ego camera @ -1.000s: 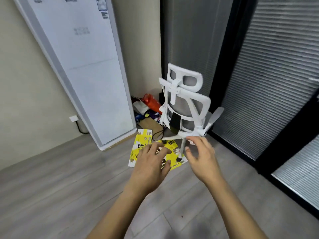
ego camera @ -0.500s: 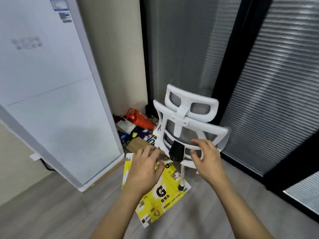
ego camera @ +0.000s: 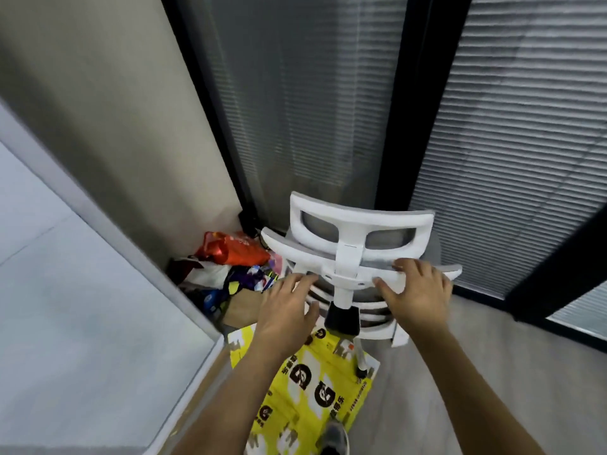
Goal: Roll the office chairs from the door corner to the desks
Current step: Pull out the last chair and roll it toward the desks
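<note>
Grey slatted blinds are hanging behind black-framed glass panels beside a plain beige wall, above pale grey plank flooring.

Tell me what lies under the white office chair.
A flattened yellow carton lies on the floor beneath the office chair; one white leg with a caster stands on it. The backrest hides the seat and the rest of the base.

office chair | white frame, grey mesh | upright, back facing camera | in corner
</note>
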